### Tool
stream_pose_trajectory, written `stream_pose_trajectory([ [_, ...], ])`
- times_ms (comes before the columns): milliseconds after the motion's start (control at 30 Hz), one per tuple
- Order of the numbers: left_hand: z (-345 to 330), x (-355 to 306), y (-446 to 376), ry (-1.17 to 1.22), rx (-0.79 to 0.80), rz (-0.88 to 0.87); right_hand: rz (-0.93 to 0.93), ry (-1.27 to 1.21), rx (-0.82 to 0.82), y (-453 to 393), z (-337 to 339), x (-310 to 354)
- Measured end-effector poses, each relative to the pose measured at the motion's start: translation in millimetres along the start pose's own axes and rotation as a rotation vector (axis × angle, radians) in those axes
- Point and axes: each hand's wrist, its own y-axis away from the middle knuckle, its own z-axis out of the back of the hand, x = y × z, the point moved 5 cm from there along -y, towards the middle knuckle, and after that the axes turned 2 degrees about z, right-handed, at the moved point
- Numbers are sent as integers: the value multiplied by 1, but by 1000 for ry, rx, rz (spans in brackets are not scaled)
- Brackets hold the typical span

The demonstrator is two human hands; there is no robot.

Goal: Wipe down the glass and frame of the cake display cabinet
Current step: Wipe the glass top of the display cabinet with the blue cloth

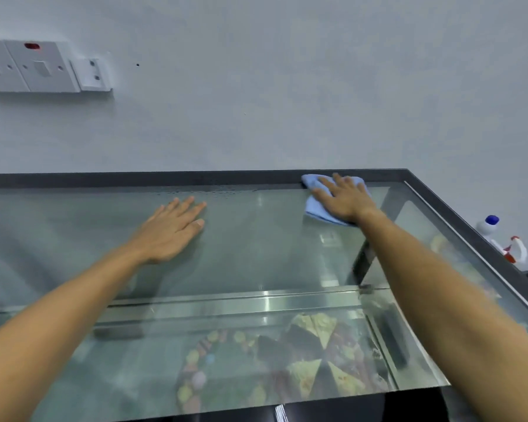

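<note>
Near the frame's (195,179) far right corner, the right hand (345,200) presses a blue cloth (313,205) flat, fingers straight. Left hand (173,226) rests released on the glass (256,254) beside it. Wiping along the frame toward the droplets (223,190) should avoid streaks.

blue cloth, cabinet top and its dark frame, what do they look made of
Blue cloth: soft fabric, probably microfibre, since it crumples under the right hand. Cabinet top: clear glass, glossy, with cakes visible through it and droplets near the back. Frame: dark, matte, likely painted metal or plastic.
</note>
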Motion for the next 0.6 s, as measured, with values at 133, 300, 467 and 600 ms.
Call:
stream_pose_trajectory([
  [133,-2,-2,0,-3,19,2,-254,30,-53,42,22,-129],
  [300,-1,-8,-1,-30,2,21,-530,19,-84,30,24,-127],
  [467,-2,-3,-4,-33,-7,24,-169,-71,-2,-54,-9,71],
  [600,1,2,-3,126,-63,44,406,-12,118,-1,-39,240],
])
